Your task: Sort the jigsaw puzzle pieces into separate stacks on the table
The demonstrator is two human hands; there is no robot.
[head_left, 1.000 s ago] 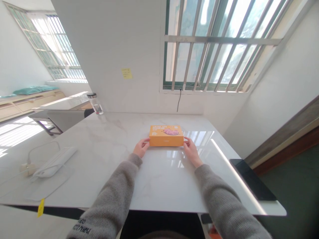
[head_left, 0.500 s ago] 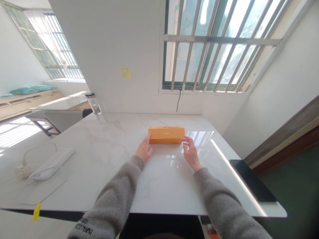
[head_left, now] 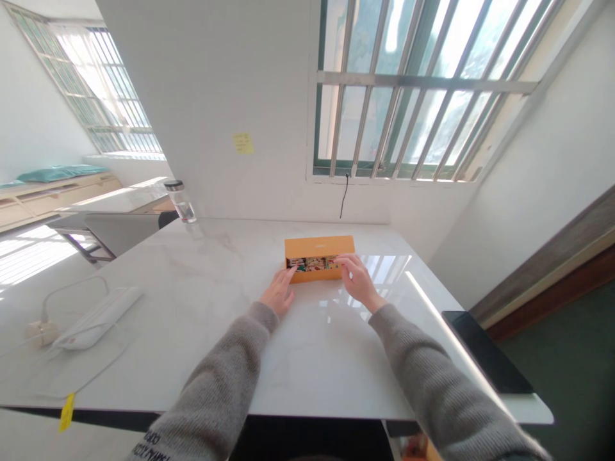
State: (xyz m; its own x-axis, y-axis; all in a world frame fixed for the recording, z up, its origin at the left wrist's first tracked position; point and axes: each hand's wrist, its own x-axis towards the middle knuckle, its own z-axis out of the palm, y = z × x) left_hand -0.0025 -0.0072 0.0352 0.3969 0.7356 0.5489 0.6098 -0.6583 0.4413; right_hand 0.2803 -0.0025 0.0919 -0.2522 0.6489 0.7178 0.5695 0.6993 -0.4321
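Observation:
An orange box (head_left: 319, 247) stands on the white marble table (head_left: 202, 301) with its lid raised, and colourful pieces show inside it. My left hand (head_left: 280, 292) lies flat on the table with its fingertips at the box's lower left corner. My right hand (head_left: 356, 279) reaches to the box's right front edge, with the fingers bent at the opening. Both arms are in grey sleeves.
A clear water bottle (head_left: 180, 200) stands at the table's far left. A white power strip (head_left: 91, 310) with cables lies at the left. A black tablet (head_left: 485, 349) rests at the right edge. A barred window is behind, and a yellow note (head_left: 243, 142) is stuck on the wall.
The box lay flat with its printed top showing, then turned its side to me. Now its lid is up and the contents show. Both hands have shifted to its front edge.

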